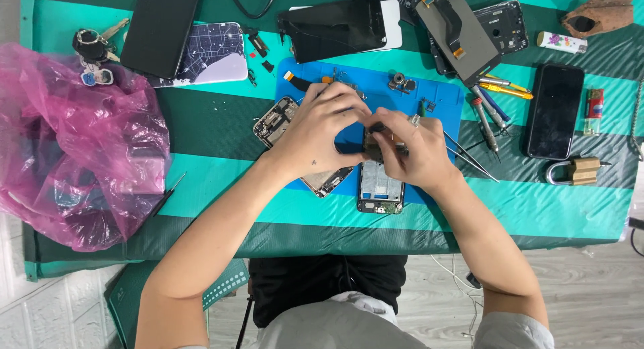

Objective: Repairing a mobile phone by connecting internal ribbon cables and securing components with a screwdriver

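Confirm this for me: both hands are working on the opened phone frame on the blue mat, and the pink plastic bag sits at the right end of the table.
Not quite. The head view shows the pink plastic bag at the left end of the table, not the right. The rest holds: the left hand and right hand meet over the opened phone frame on the blue mat.
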